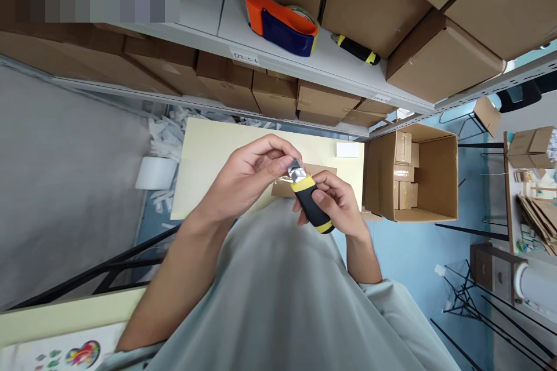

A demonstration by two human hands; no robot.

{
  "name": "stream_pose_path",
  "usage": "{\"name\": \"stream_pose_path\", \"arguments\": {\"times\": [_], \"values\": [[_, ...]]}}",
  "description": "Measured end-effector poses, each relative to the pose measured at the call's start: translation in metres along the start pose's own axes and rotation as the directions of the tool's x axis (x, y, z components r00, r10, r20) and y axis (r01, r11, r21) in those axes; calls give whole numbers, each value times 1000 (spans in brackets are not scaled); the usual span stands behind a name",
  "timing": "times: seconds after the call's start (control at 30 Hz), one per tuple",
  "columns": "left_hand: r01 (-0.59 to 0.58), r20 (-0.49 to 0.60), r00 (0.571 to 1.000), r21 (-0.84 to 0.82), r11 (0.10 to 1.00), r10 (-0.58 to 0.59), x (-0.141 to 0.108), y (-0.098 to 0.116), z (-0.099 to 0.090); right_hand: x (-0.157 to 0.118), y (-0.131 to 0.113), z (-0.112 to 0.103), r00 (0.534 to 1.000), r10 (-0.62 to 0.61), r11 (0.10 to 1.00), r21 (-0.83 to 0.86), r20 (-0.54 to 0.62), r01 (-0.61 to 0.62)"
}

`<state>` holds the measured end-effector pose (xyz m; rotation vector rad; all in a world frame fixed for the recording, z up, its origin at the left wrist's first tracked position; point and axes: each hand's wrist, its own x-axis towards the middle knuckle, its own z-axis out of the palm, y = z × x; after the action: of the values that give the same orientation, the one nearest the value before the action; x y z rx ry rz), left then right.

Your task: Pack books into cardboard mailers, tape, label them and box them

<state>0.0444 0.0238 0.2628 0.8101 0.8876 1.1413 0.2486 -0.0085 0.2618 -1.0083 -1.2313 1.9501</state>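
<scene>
In the head view, my right hand point(342, 200) is wrapped round the black and yellow handle of a utility knife point(310, 200), thumb on its side. My left hand point(252, 171) pinches the knife's silver metal head between thumb and fingers. The knife is tilted, its head up and to the left. Behind my hands a small flat cardboard box point(282, 188) lies on the pale yellow table point(209, 156), partly covered by them. Whether any blade sticks out is hidden by my fingertips.
An orange and blue tape dispenser point(282, 29) and a second utility knife point(357, 49) lie on the shelf above, among cardboard boxes. A white card point(347, 149) lies on the table. To the right stands a large open carton point(435, 177) holding several small boxes.
</scene>
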Motion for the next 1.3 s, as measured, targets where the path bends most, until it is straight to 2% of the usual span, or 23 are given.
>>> {"name": "stream_pose_path", "arguments": {"times": [0.43, 0.73, 1.3], "values": [[-33, 66, 997, 47, 998, 30, -3, 3, -1, -4, -1, 2, 1000, -3, 1000, -17, 7, 3], [-49, 94, 995, 79, 996, 41, -14, 3, 0, -10, 0, 8, 999, -36, 999, -26, 19, 37], [-97, 56, 995, 197, 976, 88, -23, 1, -1, -19, 0, 18, 999, -39, 999, 7, 14, 39]]}}
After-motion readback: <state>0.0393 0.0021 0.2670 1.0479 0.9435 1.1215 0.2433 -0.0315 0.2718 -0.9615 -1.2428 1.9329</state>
